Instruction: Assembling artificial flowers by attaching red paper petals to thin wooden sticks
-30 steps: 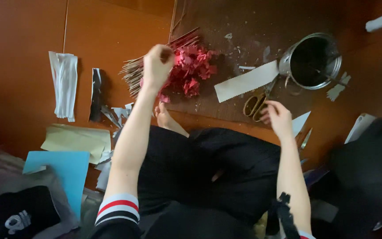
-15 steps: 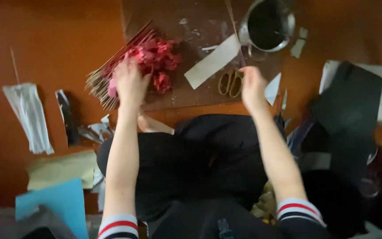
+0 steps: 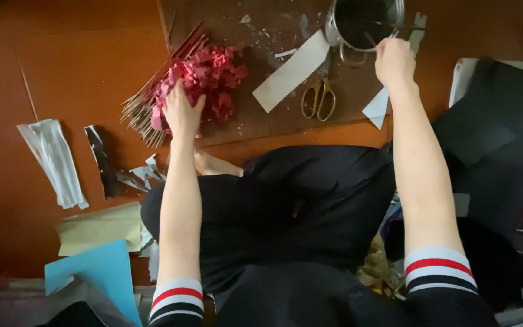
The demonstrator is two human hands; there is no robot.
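Note:
My left hand (image 3: 181, 114) rests palm down on a pile of red paper flowers (image 3: 204, 77) that lies over a bundle of thin wooden sticks (image 3: 146, 103) on a dark board (image 3: 255, 24). My right hand (image 3: 393, 60) reaches to the rim of a metal pot (image 3: 364, 21) at the top right and pinches a thin stick or brush (image 3: 405, 29) that leans out of it. Yellow-handled scissors (image 3: 318, 97) and a long white paper strip (image 3: 290, 71) lie on the board between my hands.
I sit on an orange-brown floor with black-trousered legs (image 3: 286, 218) crossed. At the left lie a white plastic sleeve (image 3: 52, 160), silver scraps (image 3: 128, 175), beige paper (image 3: 101, 227) and a blue sheet (image 3: 98, 272). Dark fabric (image 3: 491, 133) is piled at the right.
My right hand has moved from beside the scissors up to the metal pot and taken hold of a thin stick. My left hand stays on the red flowers. The view has shifted.

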